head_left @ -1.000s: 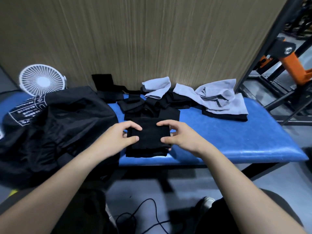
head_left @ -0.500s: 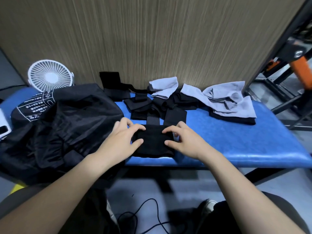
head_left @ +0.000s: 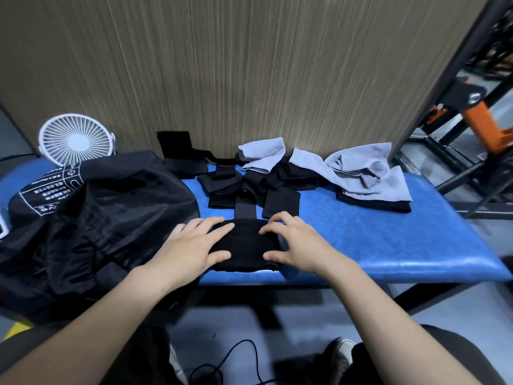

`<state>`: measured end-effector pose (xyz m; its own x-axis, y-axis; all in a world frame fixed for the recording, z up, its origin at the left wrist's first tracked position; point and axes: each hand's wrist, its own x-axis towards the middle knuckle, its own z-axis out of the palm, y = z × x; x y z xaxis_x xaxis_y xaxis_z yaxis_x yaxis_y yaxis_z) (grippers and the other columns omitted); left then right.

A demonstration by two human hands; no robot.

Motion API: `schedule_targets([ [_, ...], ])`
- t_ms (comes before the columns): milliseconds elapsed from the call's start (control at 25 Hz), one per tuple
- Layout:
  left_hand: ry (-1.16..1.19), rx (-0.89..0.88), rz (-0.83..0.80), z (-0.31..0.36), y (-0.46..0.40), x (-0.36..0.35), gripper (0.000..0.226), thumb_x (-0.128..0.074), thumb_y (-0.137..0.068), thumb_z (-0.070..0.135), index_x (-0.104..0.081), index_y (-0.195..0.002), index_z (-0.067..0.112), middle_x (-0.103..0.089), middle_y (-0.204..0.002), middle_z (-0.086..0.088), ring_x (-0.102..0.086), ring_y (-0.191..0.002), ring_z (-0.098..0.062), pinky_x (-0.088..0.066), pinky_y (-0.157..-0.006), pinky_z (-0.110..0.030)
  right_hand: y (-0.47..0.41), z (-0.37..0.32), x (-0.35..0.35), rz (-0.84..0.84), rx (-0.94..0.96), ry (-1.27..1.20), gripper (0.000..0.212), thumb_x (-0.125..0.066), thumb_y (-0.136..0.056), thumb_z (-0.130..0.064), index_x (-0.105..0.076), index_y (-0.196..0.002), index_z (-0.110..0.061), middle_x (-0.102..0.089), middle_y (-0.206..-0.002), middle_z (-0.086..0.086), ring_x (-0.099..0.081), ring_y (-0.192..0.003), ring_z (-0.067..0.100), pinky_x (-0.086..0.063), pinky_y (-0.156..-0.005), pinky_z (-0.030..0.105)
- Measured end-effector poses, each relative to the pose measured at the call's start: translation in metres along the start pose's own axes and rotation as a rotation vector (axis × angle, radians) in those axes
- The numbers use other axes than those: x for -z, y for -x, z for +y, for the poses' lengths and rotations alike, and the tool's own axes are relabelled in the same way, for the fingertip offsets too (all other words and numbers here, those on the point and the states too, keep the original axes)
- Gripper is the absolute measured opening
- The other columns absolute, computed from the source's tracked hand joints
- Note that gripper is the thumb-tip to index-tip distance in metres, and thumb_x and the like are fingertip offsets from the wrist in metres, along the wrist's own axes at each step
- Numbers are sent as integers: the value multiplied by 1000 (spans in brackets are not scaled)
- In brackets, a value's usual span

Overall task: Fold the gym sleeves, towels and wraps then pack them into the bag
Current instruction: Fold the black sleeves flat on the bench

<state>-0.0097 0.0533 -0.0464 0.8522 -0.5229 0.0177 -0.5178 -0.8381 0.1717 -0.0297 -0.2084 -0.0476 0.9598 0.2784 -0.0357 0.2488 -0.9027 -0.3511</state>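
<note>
Both hands, left (head_left: pixel 194 245) and right (head_left: pixel 294 243), press flat, grip open, on one folded wrap (head_left: pixel 244 245) at centre; upper pile (head_left: pixel 249 184), towels (head_left: pixel 361 173) unfolded, bag (head_left: pixel 97 218) left unpacked

Left hand (head_left: pixel 191 247) flat, fingers straight; right hand (head_left: pixel 298 243) arched.

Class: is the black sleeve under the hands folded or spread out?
Folded: the sleeve is a compact, thick bundle, both hands pressing it.
</note>
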Motion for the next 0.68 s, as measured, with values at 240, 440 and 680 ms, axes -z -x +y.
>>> schedule_targets([
  [240,104,15,40,2,-6,2,54,-50,-94,57,-38,-146,44,-32,-148,23,-23,-140,-4,-16,-114,-28,6,2,0,61,27,-47,49,-70,-84,-48,-55,-129,-38,-42,-131,-12,-48,-115,18,-43,-101,39],
  [440,159,44,254,19,-27,6,26,-57,-95,43,-63,-120,39,-51,-120,24,-43,-119,-6,-22,-105,-27,17,9,13,167,-12,-115,36,-65,-88,-45,-58,-123,-38,-52,-120,-13,-56,-105,15,-46,-92,36],
  [680,213,-5,289,52,-61,9,16,-56,-96,35,-65,-109,37,-56,-110,21,-48,-110,-8,-25,-100,-26,36,36,29,205,-132,-70,29,-63,-89,-46,-61,-117,-38,-60,-104,-14,-59,-94,9,-47,-85,30],
])
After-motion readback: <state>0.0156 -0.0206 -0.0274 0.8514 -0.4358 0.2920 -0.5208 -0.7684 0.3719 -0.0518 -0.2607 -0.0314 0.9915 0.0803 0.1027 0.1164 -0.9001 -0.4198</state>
